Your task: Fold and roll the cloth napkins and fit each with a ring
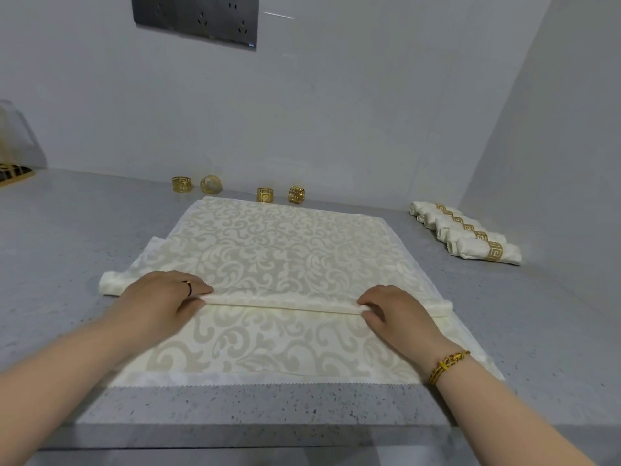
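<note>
Our left hand (164, 294) and right hand (396, 311) both pinch the rolled part of the cream napkin (285, 243), which lies spread on the grey counter (67, 230) before us. Four gold rings (265, 194) stand just behind its far edge by the wall (336, 112). Finished rolls (470, 233) with rings lie at the right, apart from the cloth.
</note>
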